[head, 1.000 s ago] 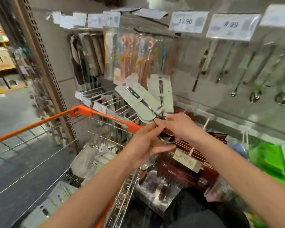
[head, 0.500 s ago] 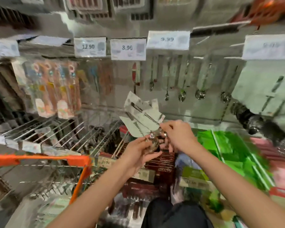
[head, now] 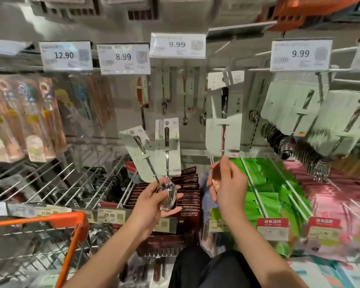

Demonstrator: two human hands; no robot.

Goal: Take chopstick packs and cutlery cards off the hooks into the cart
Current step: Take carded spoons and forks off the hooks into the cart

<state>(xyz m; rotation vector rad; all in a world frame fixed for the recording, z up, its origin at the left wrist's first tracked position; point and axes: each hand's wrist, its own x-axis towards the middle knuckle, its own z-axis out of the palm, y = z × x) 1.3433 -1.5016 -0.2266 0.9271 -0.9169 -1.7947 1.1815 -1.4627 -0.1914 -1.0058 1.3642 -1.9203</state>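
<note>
At the far left of the rack, clear chopstick packs (head: 25, 119) hang blurred above a run of wire hooks, and the orange cart handle (head: 50, 220) with its wire basket sits low in the corner just beside your left forearm. Above them, price tags read 12.90 (head: 66, 56) and 8.99 (head: 123, 58). Your left hand (head: 154, 201) is curled around the bowls of two spoons, fingers and thumb wrapped under the shiny metal, so that their two cutlery cards (head: 154, 150) stand fanned upward from your grip, clear of the hooks. Behind that hand lies a stack of dark red chopstick boxes (head: 188, 196) on the lower shelf. Your right hand (head: 227, 188) is raised just below a hanging cutlery card (head: 223, 113), its fingertips pinching the lower end of that card's spoon while the card's top is over its hook. Further right, green packets (head: 266, 190) and pink packets (head: 328, 196) fill the shelf, and more cards with spoons (head: 295, 113) hang in a thick row under a 9.99 tag (head: 300, 54).
</note>
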